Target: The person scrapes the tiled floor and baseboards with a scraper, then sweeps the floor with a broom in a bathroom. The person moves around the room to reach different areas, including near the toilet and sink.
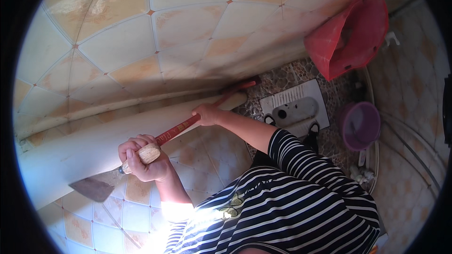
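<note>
My left hand (150, 160) is closed around the wooden handle of a putty knife (94, 186). Its wide, stained metal blade points to the lower left, in front of a thick white pipe (81, 144). My right hand (208, 113) grips a red shaft (180, 128) with printed writing partway along it. The shaft's near end meets my left hand beside the wooden handle; whether those fingers hold it too, I cannot tell. The far end runs down along the pipe to a red head (247, 84) in shadow, too dark to name.
A white squat toilet (319, 102) is set in the pebble-patterned floor, my shoes at its near edge. To its right stands a purple bucket (360, 125). A red plastic container (330, 42) hangs by the tiled wall (190, 24). Hoses (413, 155) run along the right wall.
</note>
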Available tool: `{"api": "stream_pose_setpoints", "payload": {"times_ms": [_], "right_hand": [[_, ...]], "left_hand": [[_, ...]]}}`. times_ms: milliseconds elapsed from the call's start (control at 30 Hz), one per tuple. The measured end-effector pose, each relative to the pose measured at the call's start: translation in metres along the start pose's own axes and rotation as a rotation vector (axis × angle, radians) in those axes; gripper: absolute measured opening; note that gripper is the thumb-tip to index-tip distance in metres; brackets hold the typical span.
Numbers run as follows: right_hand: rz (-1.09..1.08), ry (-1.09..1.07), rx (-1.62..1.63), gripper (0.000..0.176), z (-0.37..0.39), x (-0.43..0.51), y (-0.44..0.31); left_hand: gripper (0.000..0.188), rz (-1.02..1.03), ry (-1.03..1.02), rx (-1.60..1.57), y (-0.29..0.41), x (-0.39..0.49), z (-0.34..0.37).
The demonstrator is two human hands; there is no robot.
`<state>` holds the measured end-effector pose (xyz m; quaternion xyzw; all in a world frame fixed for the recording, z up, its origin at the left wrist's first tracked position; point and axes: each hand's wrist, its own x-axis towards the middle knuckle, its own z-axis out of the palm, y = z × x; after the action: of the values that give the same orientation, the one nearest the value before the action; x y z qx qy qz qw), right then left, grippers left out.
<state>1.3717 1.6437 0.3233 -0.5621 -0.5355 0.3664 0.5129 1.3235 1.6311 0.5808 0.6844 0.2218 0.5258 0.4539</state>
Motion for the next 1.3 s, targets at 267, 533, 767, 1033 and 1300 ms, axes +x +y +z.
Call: {"api": "stream_pose_setpoints", "payload": {"times_ms": [267,533,767,1033,1300], "right_hand": [[0.132,0.054,-0.034,0.016,-0.008,-0.014,-0.006],[-0.067,0.118,0.002,0.015,0.001,-0.013,-0.011],[0.103,0.085,-0.032,0.017,-0.003,-0.016,0.004],[0.247,0.127,-0.108,0.016,-0.025,-0.077,-0.004],[0.105,0.193,-0.182,0.015,-0.049,-0.082,-0.001]], "left_hand": [[0.016,-0.06,0.048,-0.049,0.002,0.01,-0.013],[0.016,-0.043,0.056,-0.006,0.024,-0.005,-0.002],[0.017,-0.063,0.044,-0.075,-0.004,-0.005,-0.005],[0.016,-0.16,0.022,-0.143,0.018,-0.023,0.008],[0.019,-0.033,-0.047,-0.096,0.044,-0.048,0.036]]}}
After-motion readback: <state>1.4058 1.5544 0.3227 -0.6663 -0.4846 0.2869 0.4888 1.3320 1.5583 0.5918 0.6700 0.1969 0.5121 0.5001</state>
